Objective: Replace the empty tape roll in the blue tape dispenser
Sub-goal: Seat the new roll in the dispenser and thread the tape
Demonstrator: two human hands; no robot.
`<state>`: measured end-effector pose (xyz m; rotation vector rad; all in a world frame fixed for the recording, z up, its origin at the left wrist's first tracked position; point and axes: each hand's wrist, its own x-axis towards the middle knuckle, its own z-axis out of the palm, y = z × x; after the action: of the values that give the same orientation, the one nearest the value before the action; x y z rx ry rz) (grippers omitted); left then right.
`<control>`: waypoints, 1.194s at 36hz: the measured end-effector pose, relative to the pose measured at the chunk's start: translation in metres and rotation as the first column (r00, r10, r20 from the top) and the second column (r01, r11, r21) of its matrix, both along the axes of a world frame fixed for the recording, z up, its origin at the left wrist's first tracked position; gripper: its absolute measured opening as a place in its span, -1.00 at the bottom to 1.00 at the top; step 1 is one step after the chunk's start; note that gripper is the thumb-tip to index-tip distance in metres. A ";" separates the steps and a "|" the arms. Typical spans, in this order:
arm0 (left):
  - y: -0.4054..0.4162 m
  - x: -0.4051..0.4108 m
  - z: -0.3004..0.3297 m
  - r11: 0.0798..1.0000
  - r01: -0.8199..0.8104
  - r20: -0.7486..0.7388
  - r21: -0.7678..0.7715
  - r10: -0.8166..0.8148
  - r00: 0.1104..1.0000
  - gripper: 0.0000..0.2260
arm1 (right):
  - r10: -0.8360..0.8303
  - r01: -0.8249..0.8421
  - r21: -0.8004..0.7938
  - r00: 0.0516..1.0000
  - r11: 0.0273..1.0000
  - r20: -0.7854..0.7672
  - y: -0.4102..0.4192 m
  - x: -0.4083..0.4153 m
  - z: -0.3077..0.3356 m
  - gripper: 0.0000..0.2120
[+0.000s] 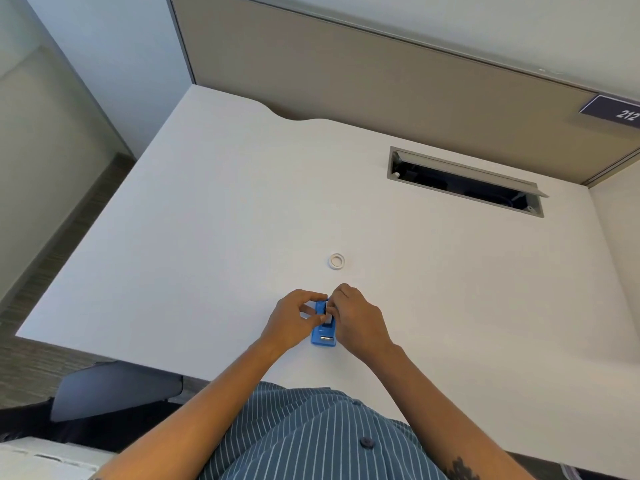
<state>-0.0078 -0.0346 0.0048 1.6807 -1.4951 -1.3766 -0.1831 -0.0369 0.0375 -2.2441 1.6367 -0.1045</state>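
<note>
The blue tape dispenser [324, 332] lies on the white desk [214, 220] near its front edge, with its metal cutter end toward me. My left hand [294, 320] grips the dispenser's left side, fingers curled over the top. My right hand [356, 317] holds the right side, fingertips pinching at the roll slot at the far end. The inside of the slot is mostly hidden by my fingers. A small white tape roll [336, 261] lies flat on the desk just beyond my hands, apart from them.
An open grey cable tray [464, 181] is sunk into the desk at the back right. A beige partition [346, 74] bounds the far side. A dark chair [114, 389] stands at the desk's front left.
</note>
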 end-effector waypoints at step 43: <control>0.000 0.001 -0.015 0.995 0.085 0.014 -0.044 -0.085 0.996 -0.58 | 0.024 -0.016 -0.097 0.996 0.995 0.086 0.006 -0.001 0.001 -0.90</control>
<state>-0.0064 -0.0344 -0.0099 1.6178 -1.6090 -1.3686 -0.1843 -0.0311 0.0384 -2.2919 1.5945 -0.2780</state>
